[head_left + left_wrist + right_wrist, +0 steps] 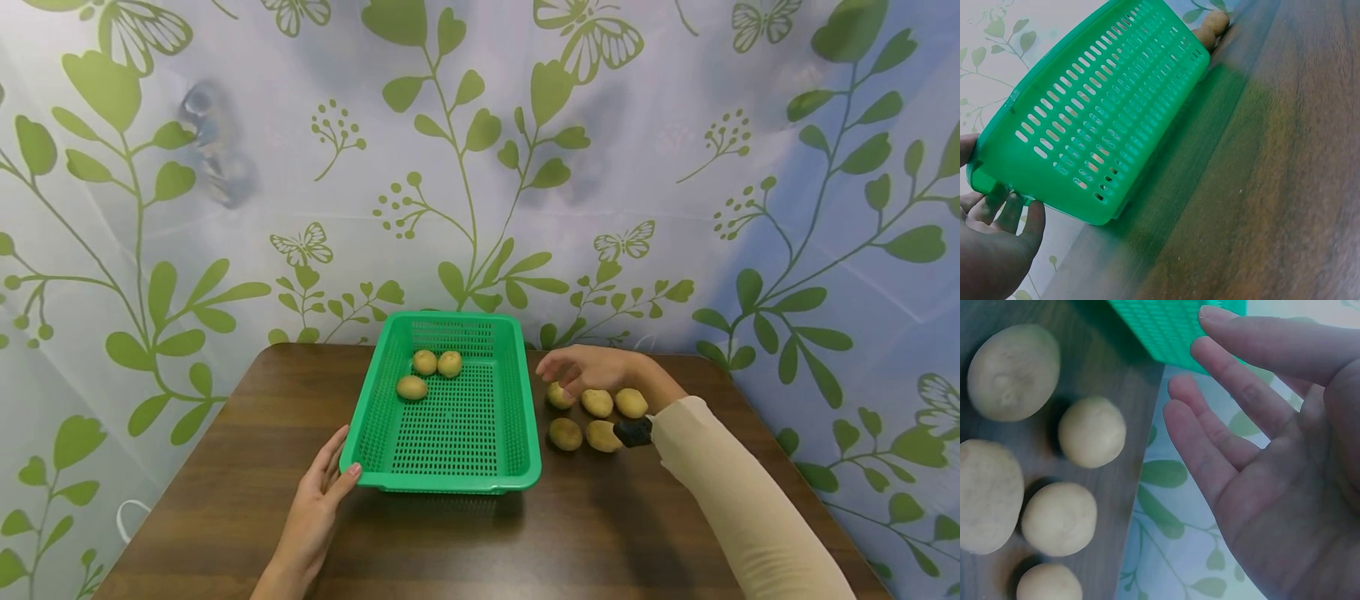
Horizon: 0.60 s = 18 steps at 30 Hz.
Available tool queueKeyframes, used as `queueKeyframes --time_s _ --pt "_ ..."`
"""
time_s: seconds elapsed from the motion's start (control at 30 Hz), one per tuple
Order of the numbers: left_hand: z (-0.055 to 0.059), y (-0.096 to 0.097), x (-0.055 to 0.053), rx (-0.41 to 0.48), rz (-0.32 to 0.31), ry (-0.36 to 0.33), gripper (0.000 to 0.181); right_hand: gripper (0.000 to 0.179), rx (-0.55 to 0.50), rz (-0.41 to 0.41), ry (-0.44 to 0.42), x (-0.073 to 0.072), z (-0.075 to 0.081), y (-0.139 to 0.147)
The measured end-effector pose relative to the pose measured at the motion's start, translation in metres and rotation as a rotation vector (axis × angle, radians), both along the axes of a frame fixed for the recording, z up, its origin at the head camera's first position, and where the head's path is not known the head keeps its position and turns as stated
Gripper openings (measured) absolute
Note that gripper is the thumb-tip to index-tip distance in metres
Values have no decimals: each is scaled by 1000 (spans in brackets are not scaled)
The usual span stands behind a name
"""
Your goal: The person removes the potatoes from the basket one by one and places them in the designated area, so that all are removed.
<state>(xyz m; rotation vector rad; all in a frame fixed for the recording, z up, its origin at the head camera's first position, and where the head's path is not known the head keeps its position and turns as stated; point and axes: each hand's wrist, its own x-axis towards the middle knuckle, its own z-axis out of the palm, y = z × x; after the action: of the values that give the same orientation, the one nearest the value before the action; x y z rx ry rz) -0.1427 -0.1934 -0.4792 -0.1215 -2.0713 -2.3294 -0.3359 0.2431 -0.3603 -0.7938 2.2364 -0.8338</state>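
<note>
A green plastic basket (442, 482) with slotted walls stands on the table, and three potatoes (412, 387) lie inside toward its far left. My left hand (311, 500) holds the basket's near left corner, thumb over the rim and fingers curled under it, as the left wrist view also shows. Over the potatoes to the right of the basket hovers my right hand (592, 367), its fingers loosely bent with nothing in them. Several potatoes (566, 434) lie there in two rows; the right wrist view shows a round potato (1092, 432) apart from the fingers.
The brown wooden table (247, 467) ends at the back against a white curtain (480, 208) printed with green leaves and butterflies. A dark strap (633, 431) sits at the right wrist, beside the nearer potatoes. Another curtain side hangs along the right edge.
</note>
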Motion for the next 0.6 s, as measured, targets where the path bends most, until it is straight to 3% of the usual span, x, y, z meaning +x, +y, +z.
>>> queueKeyframes --time_s 0.23,0.6 --pt "1 0 0 -5 -1 -4 65 46 37 34 48 -2 12 -16" --pt "2 0 0 -10 -3 -5 65 49 17 88 10 -7 17 -44"
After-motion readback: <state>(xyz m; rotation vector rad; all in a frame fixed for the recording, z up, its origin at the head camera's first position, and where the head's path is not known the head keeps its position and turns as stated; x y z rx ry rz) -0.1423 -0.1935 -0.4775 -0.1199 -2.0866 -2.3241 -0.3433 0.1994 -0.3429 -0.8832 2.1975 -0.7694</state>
